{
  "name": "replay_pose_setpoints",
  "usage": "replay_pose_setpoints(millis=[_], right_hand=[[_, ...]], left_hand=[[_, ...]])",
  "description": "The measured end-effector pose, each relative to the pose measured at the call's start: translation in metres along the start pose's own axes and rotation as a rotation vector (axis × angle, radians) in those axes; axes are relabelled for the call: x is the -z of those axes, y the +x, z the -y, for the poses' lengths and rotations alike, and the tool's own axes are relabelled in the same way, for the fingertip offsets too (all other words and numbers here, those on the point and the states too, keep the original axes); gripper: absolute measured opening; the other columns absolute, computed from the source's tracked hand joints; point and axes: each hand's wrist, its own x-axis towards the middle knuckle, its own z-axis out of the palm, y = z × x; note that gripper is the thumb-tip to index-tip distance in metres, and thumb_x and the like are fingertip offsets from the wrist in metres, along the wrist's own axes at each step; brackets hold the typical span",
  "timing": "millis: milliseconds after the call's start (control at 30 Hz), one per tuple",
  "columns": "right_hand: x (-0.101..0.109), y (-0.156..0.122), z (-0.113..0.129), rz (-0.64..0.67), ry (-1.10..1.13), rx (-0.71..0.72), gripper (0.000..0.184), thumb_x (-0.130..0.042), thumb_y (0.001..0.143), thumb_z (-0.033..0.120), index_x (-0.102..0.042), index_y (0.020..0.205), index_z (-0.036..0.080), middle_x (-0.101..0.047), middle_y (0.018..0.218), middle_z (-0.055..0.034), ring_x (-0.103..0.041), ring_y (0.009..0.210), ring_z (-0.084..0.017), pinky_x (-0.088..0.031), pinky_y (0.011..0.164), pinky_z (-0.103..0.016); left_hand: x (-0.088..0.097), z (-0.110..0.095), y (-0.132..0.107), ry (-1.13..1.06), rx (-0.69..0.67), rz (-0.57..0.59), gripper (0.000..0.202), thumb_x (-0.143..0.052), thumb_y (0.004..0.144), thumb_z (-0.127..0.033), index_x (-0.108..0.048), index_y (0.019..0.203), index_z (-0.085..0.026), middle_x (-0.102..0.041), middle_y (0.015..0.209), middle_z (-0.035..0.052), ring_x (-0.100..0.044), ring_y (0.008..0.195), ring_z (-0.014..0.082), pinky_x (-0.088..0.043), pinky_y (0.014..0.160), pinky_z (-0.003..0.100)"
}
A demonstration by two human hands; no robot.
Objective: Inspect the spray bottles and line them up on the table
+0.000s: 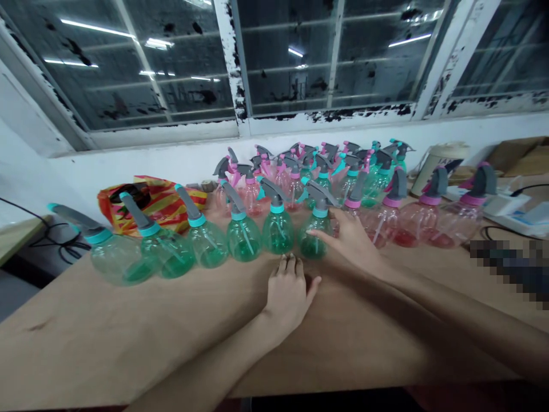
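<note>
A front row of clear spray bottles stands across the wooden table. Those on the left have turquoise collars and green liquid; those on the right have pink collars and red liquid. My right hand [358, 243] is around the right side of the rightmost green spray bottle [315, 243] in this row, its thumb across the front and its other fingers partly hidden behind. My left hand [288, 289] lies palm down on the table, thumb apart, holding nothing. Its fingertips are close to the base of the neighbouring green bottle [278, 232]; whether they touch it I cannot tell.
More pink and green spray bottles [294, 186] crowd behind the front row, near the wall. A red and yellow bag [171, 203] lies at the back left. At the right are a white container [440, 163], power strips [514, 209], cables and a blurred-out dark object [510, 266].
</note>
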Motion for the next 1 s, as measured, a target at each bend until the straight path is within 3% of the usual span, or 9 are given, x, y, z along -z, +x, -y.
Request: replay_pose_setpoints(millis=[333, 500, 600, 767, 900, 1000], right_hand=[[-0.009, 0.012, 0.011, 0.002, -0.109, -0.086, 0.064, -0.053, 0.087, 0.056, -0.05, 0.129, 0.008, -0.067, 0.107, -0.023, -0.063, 0.1, -0.04, -0.052, 0.073, -0.051], [-0.012, 0.014, 0.012, 0.006, -0.12, -0.087, 0.067, -0.055, 0.088, 0.052, -0.045, 0.135, 0.006, -0.065, 0.111, -0.0242, -0.065, 0.099, -0.04, -0.054, 0.073, -0.051], [-0.008, 0.011, 0.014, 0.002, -0.109, -0.069, 0.072, -0.056, 0.087, 0.055, -0.043, 0.137, 0.004, -0.064, 0.116, -0.0241, -0.062, 0.107, -0.039, -0.053, 0.081, -0.05], [0.022, -0.004, 0.012, -0.057, 0.019, 0.02, 0.068, -0.06, 0.088, 0.047, -0.041, 0.139, 0.007, -0.06, 0.13, -0.0214, -0.055, 0.121, -0.033, -0.048, 0.096, -0.047], [0.056, -0.015, -0.006, -0.042, 0.089, -0.06, 0.033, -0.06, 0.089, 0.041, -0.064, 0.112, 0.018, -0.073, 0.105, -0.0094, -0.069, 0.093, -0.026, -0.055, 0.077, -0.039], [0.073, -0.016, -0.024, -0.021, 0.056, -0.163, 0.025, -0.059, 0.089, 0.042, -0.068, 0.099, 0.021, -0.074, 0.097, -0.0064, -0.07, 0.077, -0.023, -0.054, 0.069, -0.037]], left_hand=[[-0.004, 0.001, -0.001, 0.016, -0.03, 0.022, 0.05, -0.057, 0.094, -0.043, -0.058, 0.124, -0.003, -0.056, 0.134, 0.0227, -0.048, 0.128, 0.0356, -0.048, 0.097, 0.044], [-0.005, 0.001, -0.001, 0.02, -0.032, 0.021, 0.05, -0.058, 0.094, -0.042, -0.058, 0.124, -0.003, -0.055, 0.134, 0.0234, -0.048, 0.128, 0.0377, -0.051, 0.092, 0.046], [-0.006, 0.001, -0.002, 0.03, -0.036, 0.011, 0.048, -0.058, 0.093, -0.041, -0.058, 0.124, -0.004, -0.055, 0.135, 0.0234, -0.048, 0.128, 0.0376, -0.052, 0.091, 0.047], [-0.012, 0.003, -0.004, 0.053, -0.067, -0.045, 0.048, -0.058, 0.092, -0.04, -0.058, 0.126, -0.005, -0.054, 0.136, 0.0226, -0.05, 0.126, 0.0366, -0.052, 0.092, 0.046], [-0.018, 0.006, -0.007, 0.034, -0.141, -0.099, 0.047, -0.052, 0.095, -0.04, -0.057, 0.127, -0.006, -0.052, 0.138, 0.022, -0.049, 0.127, 0.0361, -0.05, 0.096, 0.048], [-0.022, 0.009, -0.008, 0.008, -0.22, -0.119, 0.048, -0.045, 0.099, -0.041, -0.056, 0.128, -0.005, -0.052, 0.138, 0.0222, -0.048, 0.128, 0.0361, -0.046, 0.099, 0.051]])
